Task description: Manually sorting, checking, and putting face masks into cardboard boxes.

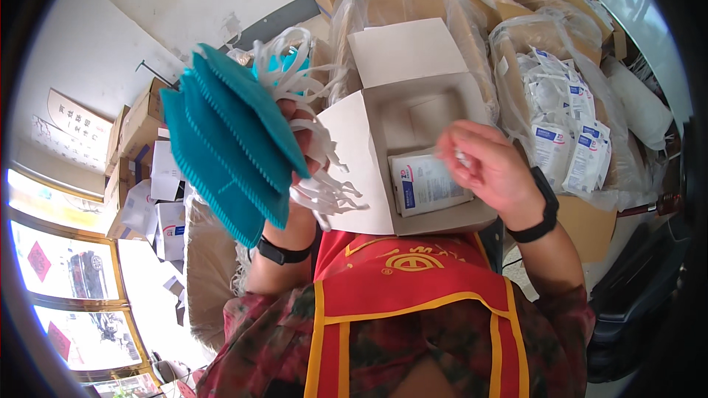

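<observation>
My left hand (300,133) is closed round a fanned stack of teal folded face masks (228,147), raised to the left of an open white carton. White ear loops (328,193) dangle from the masks toward the carton. Over the right part of the white carton (354,166) is my right hand (481,166), its fingers curled together. A small white bit shows at those fingertips, too small to name. Below that hand, flat white sealed packets (424,184) lie in the near part of the carton; the fingers partly cover their right end.
Behind the carton stands a plastic-lined cardboard box (405,0). To the right, another lined box holds several white packets (553,144). More teal masks (284,63) show behind my left hand. Brown cartons (144,118) are stacked at left; a dark seat (638,302) is at lower right.
</observation>
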